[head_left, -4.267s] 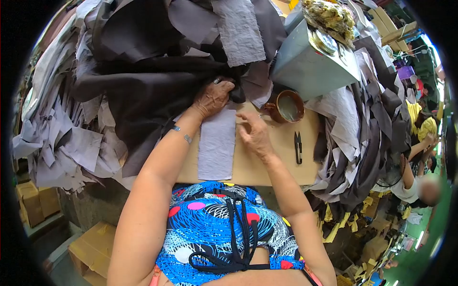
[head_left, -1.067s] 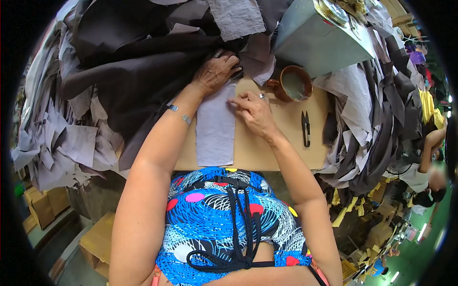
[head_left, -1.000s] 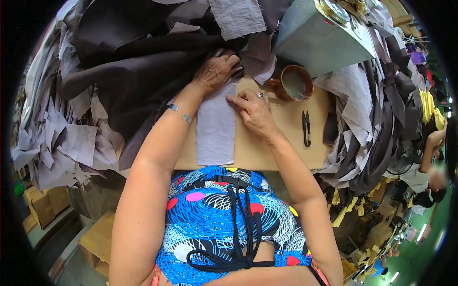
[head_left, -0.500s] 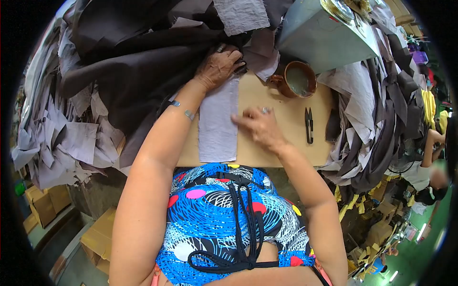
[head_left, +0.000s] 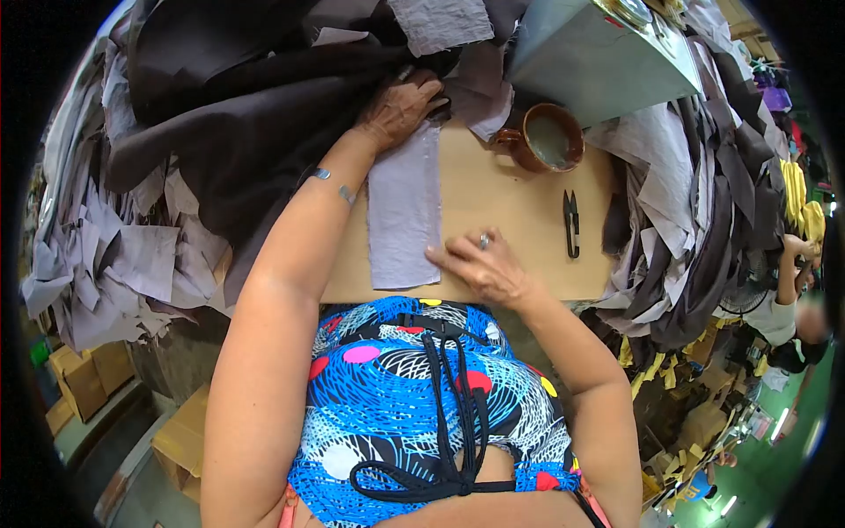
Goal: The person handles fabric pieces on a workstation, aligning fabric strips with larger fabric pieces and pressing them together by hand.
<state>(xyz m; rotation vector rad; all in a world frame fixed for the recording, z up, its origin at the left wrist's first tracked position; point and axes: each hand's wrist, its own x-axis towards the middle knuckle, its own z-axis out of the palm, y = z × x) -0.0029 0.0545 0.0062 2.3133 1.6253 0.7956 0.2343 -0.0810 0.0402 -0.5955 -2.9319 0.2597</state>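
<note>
A light grey fabric strip (head_left: 404, 220) lies flat and lengthwise on the tan board, its near end by the board's front edge. My left hand (head_left: 400, 113) is at the strip's far end, its fingers curled on the dark brown cloth (head_left: 255, 132) there; the fingertips are partly hidden. Beside the strip's near right edge, my right hand (head_left: 486, 266) has its index finger stretched to that edge and the other fingers loosely bent. Nothing shows in its grasp. To its right lie black thread snips (head_left: 571, 225).
A brown mug (head_left: 550, 139) of cloudy liquid stands on the tan board (head_left: 502, 198), close to a large metal tin (head_left: 607, 57). Piles of grey and dark cloth pieces (head_left: 656, 167) crowd both sides. Another person's arm (head_left: 788, 273) shows at far right.
My right hand has slid along the strip's right edge toward its near end. My left hand stays at the far end. The whole view has shifted slightly.
</note>
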